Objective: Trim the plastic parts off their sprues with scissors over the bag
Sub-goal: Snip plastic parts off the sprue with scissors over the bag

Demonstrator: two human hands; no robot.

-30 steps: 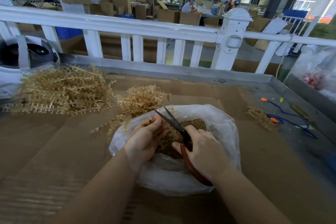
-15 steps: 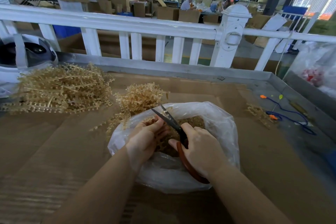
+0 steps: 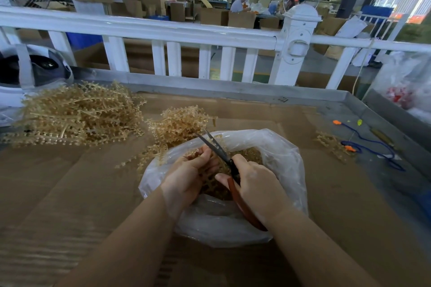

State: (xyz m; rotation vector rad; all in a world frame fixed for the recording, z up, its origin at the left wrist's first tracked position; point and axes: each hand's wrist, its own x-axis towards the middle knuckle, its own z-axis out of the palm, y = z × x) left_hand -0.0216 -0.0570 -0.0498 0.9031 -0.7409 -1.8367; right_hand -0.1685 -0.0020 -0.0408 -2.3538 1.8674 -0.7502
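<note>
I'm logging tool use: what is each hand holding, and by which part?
The right hand holds black-bladed scissors by their reddish-brown handles. The left hand pinches a tan plastic sprue near its upper end, over the clear plastic bag.

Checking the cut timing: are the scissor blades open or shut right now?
Open. The scissors in the right hand show two blades spread in a narrow V above the clear plastic bag.

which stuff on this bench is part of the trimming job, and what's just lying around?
In use: scissors in right hand; sprue held by left hand; clear bag beneath; sprue piles.

Lying about: blue cord with orange bits, stray sprue, white helmet-like thing on the left.
</note>
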